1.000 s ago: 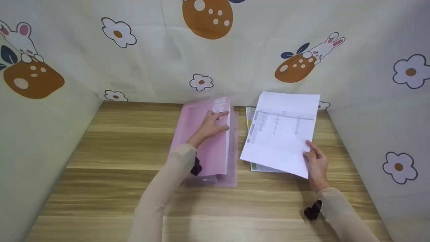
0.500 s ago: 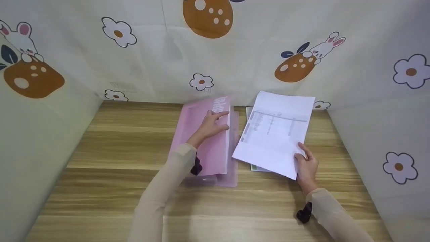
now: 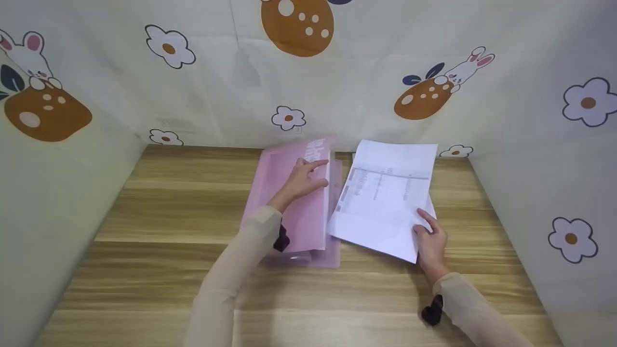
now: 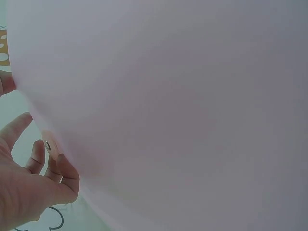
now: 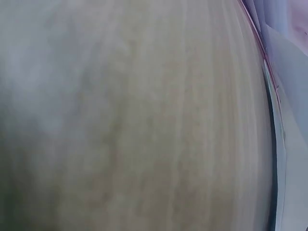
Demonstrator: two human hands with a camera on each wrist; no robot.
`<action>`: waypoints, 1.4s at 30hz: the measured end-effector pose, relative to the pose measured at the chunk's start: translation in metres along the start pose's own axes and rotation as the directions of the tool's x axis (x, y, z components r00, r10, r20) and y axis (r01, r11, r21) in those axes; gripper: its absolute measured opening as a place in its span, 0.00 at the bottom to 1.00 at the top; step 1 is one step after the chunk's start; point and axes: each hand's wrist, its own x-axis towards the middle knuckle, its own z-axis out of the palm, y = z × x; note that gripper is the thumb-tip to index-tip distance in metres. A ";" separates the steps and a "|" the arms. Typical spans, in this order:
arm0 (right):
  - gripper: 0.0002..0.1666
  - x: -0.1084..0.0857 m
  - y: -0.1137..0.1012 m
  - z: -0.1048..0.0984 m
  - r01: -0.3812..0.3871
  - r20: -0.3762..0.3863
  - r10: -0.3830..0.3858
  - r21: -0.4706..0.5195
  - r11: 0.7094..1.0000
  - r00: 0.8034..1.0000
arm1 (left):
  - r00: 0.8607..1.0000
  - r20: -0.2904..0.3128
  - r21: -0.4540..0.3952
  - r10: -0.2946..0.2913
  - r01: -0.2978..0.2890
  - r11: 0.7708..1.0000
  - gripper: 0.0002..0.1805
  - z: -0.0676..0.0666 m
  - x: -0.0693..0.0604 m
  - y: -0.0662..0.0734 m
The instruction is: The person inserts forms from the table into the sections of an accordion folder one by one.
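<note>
A pink translucent folder lies on the table, its cover lifted along the right side. My left hand holds that cover by its right edge; in the left wrist view the fingers of the left hand curl at the edge of the pink sheet. My right hand pinches the right edge of a white printed sheet, whose left corner meets the folder's right side. Part of another paper shows beneath the sheet. The right wrist view does not show the right hand.
The wooden table extends left and in front of the folder. A pale patterned curtain hangs behind the table and along both sides. Black wrist devices sit at the left cuff and the right cuff.
My right hand has brought the printed sheet left and slightly nearer, so its left corner has come up to the folder. The left hand keeps its place at the cover.
</note>
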 end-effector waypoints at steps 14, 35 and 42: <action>0.24 -0.010 0.002 0.011 -0.015 0.096 0.018 -0.030 0.999 0.995 | 1.000 0.002 -0.009 -0.020 0.020 1.000 0.31 0.001 0.000 -0.001; 0.24 -0.016 0.002 0.030 -0.103 0.262 0.106 -0.026 0.994 0.959 | 1.000 -0.002 -0.004 0.002 -0.002 1.000 0.31 0.001 -0.001 -0.002; 0.25 -0.014 -0.001 0.037 -0.106 0.299 0.110 -0.030 0.994 0.948 | 1.000 0.005 0.009 0.003 -0.003 1.000 0.31 0.001 0.000 0.000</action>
